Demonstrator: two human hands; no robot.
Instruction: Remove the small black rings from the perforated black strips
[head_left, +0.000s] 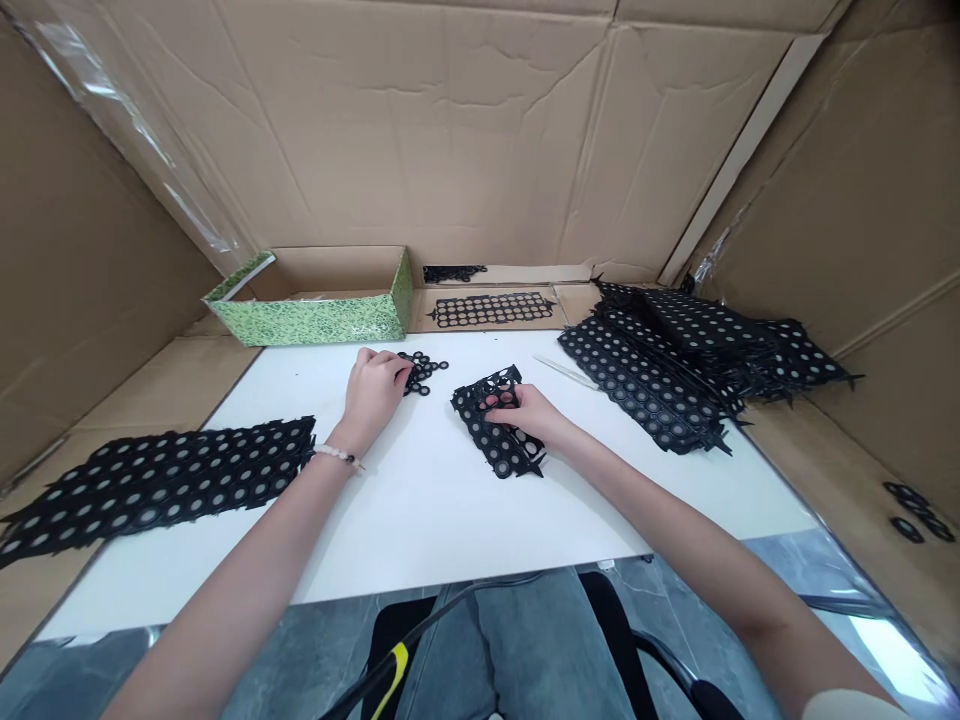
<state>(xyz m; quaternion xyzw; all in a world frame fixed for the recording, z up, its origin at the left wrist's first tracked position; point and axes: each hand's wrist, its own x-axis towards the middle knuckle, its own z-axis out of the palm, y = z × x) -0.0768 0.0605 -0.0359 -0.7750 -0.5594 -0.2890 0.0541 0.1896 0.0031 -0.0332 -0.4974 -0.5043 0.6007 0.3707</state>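
Pinching a perforated sheet [491,440], the right grip [531,413] sat right of black rings [424,372]; the left grip [375,390] was nearer these, its hold unclear.

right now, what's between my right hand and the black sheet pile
In the head view, a slim white tool lies between the right hand and the black sheet pile, on the white tabletop.

A white tabletop [420,520] is enclosed at the back and on both sides by creased brown cardboard panels [420,130], and shiny tape [86,70] is stuck along the left rear corner. An open-topped box [315,320] clad in green-speckled material is set near the rear one. Beyond the near edge, grey floor tiles [322,640], parts of a black chair [615,630] and a dark cable [367,683] with a yellow strip [397,663] can be seen
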